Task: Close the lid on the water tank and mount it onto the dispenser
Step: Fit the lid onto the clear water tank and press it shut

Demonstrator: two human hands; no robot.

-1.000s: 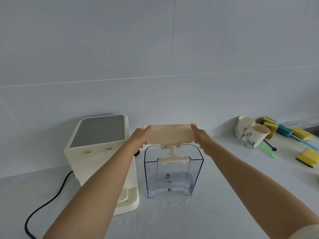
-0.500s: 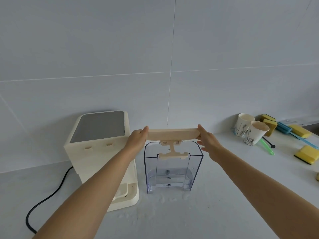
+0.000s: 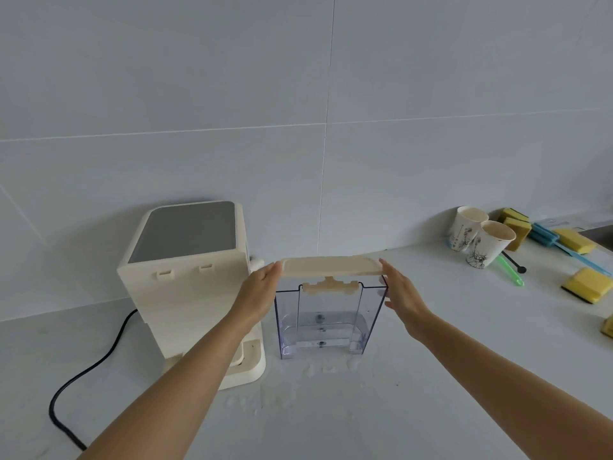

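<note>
A clear plastic water tank [image 3: 330, 322] stands upright on the white counter, just right of the cream dispenser [image 3: 192, 277]. Its cream lid [image 3: 331, 266] lies nearly flat over the tank's top, still joined by a hinge piece at the front rim. My left hand [image 3: 257, 293] presses flat against the lid's left end. My right hand [image 3: 403, 293] touches the lid's right end with fingers straight. Both hands clamp the lid between them. A little water sits in the tank's bottom.
A black power cord [image 3: 83, 376] runs from the dispenser toward the front left. Two paper cups [image 3: 477, 240], yellow sponges [image 3: 585, 284] and a green utensil [image 3: 510, 272] lie at the right. Water droplets spot the counter in front of the tank. A tiled wall stands behind.
The lid has swung down from a raised tilt to nearly flat on the tank. Both hands followed it down, staying at its two ends.
</note>
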